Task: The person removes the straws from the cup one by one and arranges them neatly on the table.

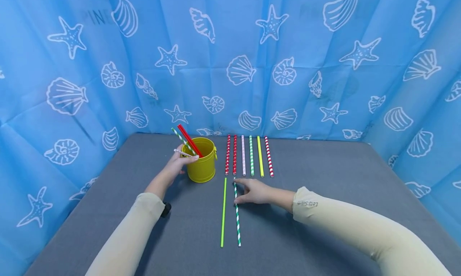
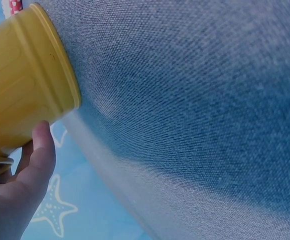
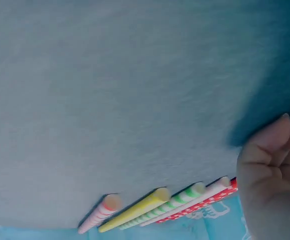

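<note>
Left hand gripping yellow bucket, straws leaning inside. Next, flat on bench: lime straw; beside it, green-and-white straw, right hand at it, pinching or merely touching, cannot tell.

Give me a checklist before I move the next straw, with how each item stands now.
1. Left hand holding the bucket: ok.
2. The bucket free of straws: not ok, red straws and others stick out.
3. Right hand at the front striped straw: ok.
4. Firm grip there: cannot tell.
5. Plain green straw apart from it: ok.
6. Back straws uncrossed: ok.
</note>
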{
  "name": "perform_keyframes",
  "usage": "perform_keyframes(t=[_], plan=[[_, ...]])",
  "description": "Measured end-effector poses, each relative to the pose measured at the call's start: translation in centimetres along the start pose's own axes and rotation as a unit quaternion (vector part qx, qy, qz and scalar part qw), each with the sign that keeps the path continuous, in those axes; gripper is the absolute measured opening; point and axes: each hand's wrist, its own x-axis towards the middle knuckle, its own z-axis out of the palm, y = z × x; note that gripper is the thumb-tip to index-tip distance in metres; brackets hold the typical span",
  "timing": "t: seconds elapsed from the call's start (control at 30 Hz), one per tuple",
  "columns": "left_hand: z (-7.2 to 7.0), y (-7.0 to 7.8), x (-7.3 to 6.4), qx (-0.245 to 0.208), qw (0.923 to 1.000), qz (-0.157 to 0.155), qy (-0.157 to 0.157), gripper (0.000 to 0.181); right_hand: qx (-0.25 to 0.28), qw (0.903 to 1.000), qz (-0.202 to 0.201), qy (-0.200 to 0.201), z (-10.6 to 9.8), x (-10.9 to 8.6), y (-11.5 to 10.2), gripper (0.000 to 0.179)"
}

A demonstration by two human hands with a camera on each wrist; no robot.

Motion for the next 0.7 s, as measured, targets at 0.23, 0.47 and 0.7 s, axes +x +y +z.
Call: perform_keyframes(t=[0.23,0.47,0.7], plan=[[0.0,-0.3,0.2,0.004,1.0000,-0.005,0.001,0.084,-0.120,0.9923,-0.026,-0.018,0.4,-0.8,0.5,0.087],[0.0,-0.1,0.0,0.000,1.0000,0.001,0.002,0.079,-0.143,0.9896,-0.012,-0.003,1.0,-0.8,0.3,0.086],[0.2,0.0,-0.1,0.006,1.0000,-0.001,0.002,0.080,-0.145,0.9894,-0.006,0.005,1.2,-0.8,0.1,0.085]])
